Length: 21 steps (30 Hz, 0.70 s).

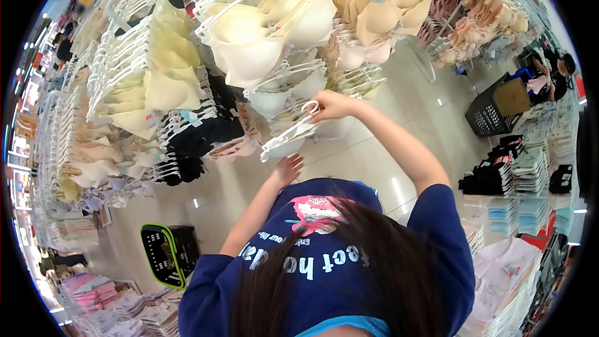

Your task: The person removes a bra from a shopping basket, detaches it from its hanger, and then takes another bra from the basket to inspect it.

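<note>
My right hand [332,106] is closed in a pinch at the hook end of a white clothes hanger [288,137]. From this hanger hangs a pale bra [287,149], partly hidden by the hanger and my fingers. Just below it, my left hand [287,170] has its fingers stretched out and holds nothing; whether they touch the bra I cannot tell. In front of my hands hang light blue-white bras [268,103] on white hangers. Above these, a row of cream bras [246,50] fills the upper rack, with beige bras [379,17] to its right.
More racks of yellow bras [171,90] and black garments [199,140] stand at left. A black shopping basket with a green rim [163,227] is on the floor. At right are a dark crate [485,112], a person [552,75] and folded clothes [530,171].
</note>
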{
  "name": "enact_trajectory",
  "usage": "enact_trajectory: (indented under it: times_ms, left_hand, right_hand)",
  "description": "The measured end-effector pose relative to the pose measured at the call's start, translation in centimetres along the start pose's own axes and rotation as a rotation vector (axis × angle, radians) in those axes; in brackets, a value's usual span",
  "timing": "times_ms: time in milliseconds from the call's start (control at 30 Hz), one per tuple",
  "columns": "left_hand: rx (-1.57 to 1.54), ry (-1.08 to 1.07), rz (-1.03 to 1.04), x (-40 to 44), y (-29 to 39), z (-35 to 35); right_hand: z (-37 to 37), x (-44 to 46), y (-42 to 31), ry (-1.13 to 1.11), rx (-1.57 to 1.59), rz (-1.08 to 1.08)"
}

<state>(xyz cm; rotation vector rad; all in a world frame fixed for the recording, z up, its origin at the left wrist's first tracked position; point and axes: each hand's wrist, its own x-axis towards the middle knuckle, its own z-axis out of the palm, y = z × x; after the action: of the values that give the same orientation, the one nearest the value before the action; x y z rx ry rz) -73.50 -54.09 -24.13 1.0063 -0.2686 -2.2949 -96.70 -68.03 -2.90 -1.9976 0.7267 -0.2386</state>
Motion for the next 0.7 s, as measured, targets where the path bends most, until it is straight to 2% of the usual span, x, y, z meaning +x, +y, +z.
enact_trajectory:
  times_ms: [67, 167, 267, 367, 467, 567, 633, 700]
  left_hand:
    - [0.121, 0.314, -0.009, -0.5, -1.0, -1.9]
    - [0.149, 0.434, -0.011, -0.5, -5.2, -9.7]
    - [0.190, 0.617, -0.006, -3.7, -7.3, -11.5]
    - [-0.038, 0.717, 0.098, -6.3, -8.1, -11.7]
    - [0.016, 0.766, 0.088, -6.4, -10.5, -16.7]
    - [0.185, 0.877, 0.018, -8.7, -10.1, -14.2]
    - [0.195, 0.821, -0.007, -9.3, -11.2, -14.5]
    - [0.177, 0.794, 0.007, -9.3, -12.8, -15.8]
  right_hand:
    - [0.8, 1.2, 3.2, 0.114, -0.083, 0.076]
    - [1.0, 3.5, 6.2, 0.296, -0.263, 0.122]
    - [0.3, 5.7, 7.7, 0.421, -0.351, 0.141]
    - [-0.6, 7.9, 8.8, 0.538, -0.303, 0.071]
    - [-1.7, 9.8, 8.6, 0.626, -0.305, 0.043]
    - [-1.7, 11.5, 9.5, 0.603, -0.356, 0.031]
    - [-1.5, 11.9, 9.3, 0.605, -0.485, -0.054]
    - [-1.8, 12.2, 9.2, 0.541, -0.500, -0.016]
